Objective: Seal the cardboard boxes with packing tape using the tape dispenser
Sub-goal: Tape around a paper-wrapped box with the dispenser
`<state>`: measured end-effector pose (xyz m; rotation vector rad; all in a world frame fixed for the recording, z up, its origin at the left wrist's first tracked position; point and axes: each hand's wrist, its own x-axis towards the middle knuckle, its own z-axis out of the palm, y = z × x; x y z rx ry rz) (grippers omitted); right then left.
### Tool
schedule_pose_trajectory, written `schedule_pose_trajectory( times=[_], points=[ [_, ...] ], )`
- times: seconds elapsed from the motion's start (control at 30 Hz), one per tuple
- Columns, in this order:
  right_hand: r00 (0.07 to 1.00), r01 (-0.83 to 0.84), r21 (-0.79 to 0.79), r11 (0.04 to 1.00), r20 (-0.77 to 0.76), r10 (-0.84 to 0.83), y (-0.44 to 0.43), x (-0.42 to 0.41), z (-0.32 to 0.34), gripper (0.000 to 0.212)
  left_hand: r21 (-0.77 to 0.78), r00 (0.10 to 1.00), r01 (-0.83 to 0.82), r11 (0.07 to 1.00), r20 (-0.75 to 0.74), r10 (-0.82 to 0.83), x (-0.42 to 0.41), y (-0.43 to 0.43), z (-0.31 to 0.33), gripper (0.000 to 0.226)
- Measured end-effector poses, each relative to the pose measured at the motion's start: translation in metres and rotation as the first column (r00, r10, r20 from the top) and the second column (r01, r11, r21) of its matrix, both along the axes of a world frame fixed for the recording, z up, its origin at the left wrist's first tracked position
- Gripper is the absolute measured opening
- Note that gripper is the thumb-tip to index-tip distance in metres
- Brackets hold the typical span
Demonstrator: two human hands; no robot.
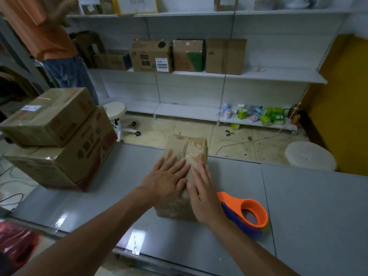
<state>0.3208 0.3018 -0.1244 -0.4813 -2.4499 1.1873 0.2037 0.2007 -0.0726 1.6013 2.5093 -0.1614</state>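
Note:
A small brown cardboard box lies on the grey table in front of me, with a glossy strip of clear tape running along its top. My left hand presses flat on the box top, fingers straight and spread. My right hand lies flat beside it on the right part of the top, fingers straight. An orange and purple tape dispenser rests on the table just right of the box, touched by neither hand.
Two larger stacked cardboard boxes stand at the table's left end. A person in an orange shirt stands at far left. White shelves with boxes line the back wall. A white stool, scissors and a white bucket are on the floor.

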Motion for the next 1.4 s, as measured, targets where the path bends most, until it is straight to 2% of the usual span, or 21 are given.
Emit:
schedule_pose_trajectory(
  times=[0.1, 0.13, 0.23, 0.3, 0.33, 0.37, 0.4, 0.43, 0.47, 0.53, 0.63, 0.7, 0.8, 0.87, 0.93, 1.07, 1.13, 1.23, 1.3, 1.33, 1.4],
  points=[
    [0.988, 0.122, 0.081, 0.989, -0.104, -0.113, 0.015, -0.016, 0.025, 0.064, 0.018, 0.982, 0.185, 0.983, 0.042, -0.186, -0.021, -0.018, 0.005, 0.068],
    [0.988, 0.142, 0.120, 0.983, -0.085, -0.132, 0.022, -0.027, 0.036, 0.064, 0.030, 0.964, 0.250, 0.968, 0.090, -0.251, -0.029, -0.025, 0.008, 0.058],
    [0.986, 0.051, 0.285, 0.957, 0.137, -0.094, 0.048, -0.061, 0.057, 0.060, 0.078, 0.927, 0.301, 0.950, 0.211, -0.311, -0.048, -0.041, 0.016, 0.051],
    [0.950, -0.012, 0.281, 0.960, 0.301, -0.077, 0.061, -0.074, 0.058, 0.065, 0.164, 0.965, 0.188, 0.968, 0.153, -0.213, -0.051, -0.049, 0.015, 0.055],
    [0.931, -0.019, 0.218, 0.976, 0.361, -0.062, 0.063, -0.076, 0.056, 0.067, 0.243, 0.990, 0.051, 0.969, 0.118, -0.082, -0.050, -0.054, 0.010, 0.057],
    [0.918, -0.003, 0.151, 0.989, 0.393, -0.057, 0.060, -0.076, 0.053, 0.068, 0.330, 0.979, -0.167, 0.929, 0.167, 0.117, -0.047, -0.060, 0.005, 0.056],
    [0.912, 0.025, 0.108, 0.994, 0.404, -0.067, 0.054, -0.074, 0.049, 0.068, 0.380, 0.900, -0.413, 0.828, 0.310, 0.307, -0.042, -0.064, 0.001, 0.058],
    [0.912, 0.055, 0.101, 0.993, 0.401, -0.091, 0.047, -0.073, 0.045, 0.068, 0.367, 0.758, -0.623, 0.691, 0.502, 0.416, -0.038, -0.065, -0.003, 0.065],
    [0.911, 0.086, 0.111, 0.990, 0.393, -0.123, 0.040, -0.073, 0.043, 0.069, 0.334, 0.629, -0.740, 0.583, 0.650, 0.426, -0.036, -0.064, -0.007, 0.073],
    [0.898, 0.161, 0.079, 0.984, 0.402, -0.180, 0.031, -0.073, 0.044, 0.071, 0.303, 0.495, -0.835, 0.459, 0.778, 0.387, -0.036, -0.062, -0.014, 0.082],
    [0.883, 0.264, -0.091, 0.960, 0.423, -0.203, 0.034, -0.076, 0.044, 0.074, 0.238, 0.325, -0.919, 0.314, 0.909, 0.260, -0.050, -0.062, -0.017, 0.080],
    [0.886, 0.319, -0.214, 0.924, 0.414, -0.210, 0.037, -0.076, 0.042, 0.077, 0.189, 0.238, -0.945, 0.268, 0.957, 0.167, -0.056, -0.065, -0.019, 0.070],
    [0.895, 0.362, -0.350, 0.864, 0.390, -0.216, 0.034, -0.077, 0.045, 0.077, 0.111, 0.130, -0.962, 0.251, 0.990, 0.058, -0.059, -0.067, -0.021, 0.063],
    [0.873, 0.381, -0.295, 0.876, 0.428, -0.236, 0.031, -0.082, 0.045, 0.076, 0.089, 0.097, -0.964, 0.251, 0.995, 0.017, -0.062, -0.068, -0.023, 0.060],
    [0.839, 0.390, -0.158, 0.907, 0.467, -0.279, 0.026, -0.087, 0.049, 0.075, 0.058, 0.058, -0.969, 0.241, 0.998, -0.007, -0.066, -0.070, -0.022, 0.059],
    [0.871, 0.365, -0.080, 0.928, 0.381, -0.310, 0.014, -0.089, 0.059, 0.064, -0.130, -0.150, -0.954, 0.269, 0.987, -0.054, -0.070, -0.084, -0.021, 0.067],
    [0.902, 0.323, -0.067, 0.944, 0.325, -0.286, 0.008, -0.093, 0.067, 0.068, -0.116, -0.133, -0.952, 0.284, 0.990, -0.043, -0.070, -0.097, -0.017, 0.065],
    [0.940, 0.278, -0.036, 0.960, 0.216, -0.264, -0.009, -0.110, 0.079, 0.067, 0.000, -0.011, -0.981, 0.194, 0.998, -0.059, -0.082, -0.124, -0.015, 0.053],
    [0.933, 0.318, 0.050, 0.947, 0.158, -0.322, -0.021, -0.123, 0.077, 0.065, 0.107, 0.109, -0.976, 0.190, 0.994, 0.000, -0.095, -0.144, -0.014, 0.053],
    [0.916, 0.362, 0.073, 0.929, 0.157, -0.369, -0.027, -0.128, 0.074, 0.067, 0.160, 0.177, -0.965, 0.208, 0.982, 0.066, -0.102, -0.151, -0.015, 0.046],
    [0.871, 0.448, 0.050, 0.893, 0.203, -0.448, -0.036, -0.133, 0.067, 0.075, 0.244, 0.283, -0.945, 0.218, 0.943, 0.173, -0.113, -0.163, -0.022, 0.039]
  ],
)
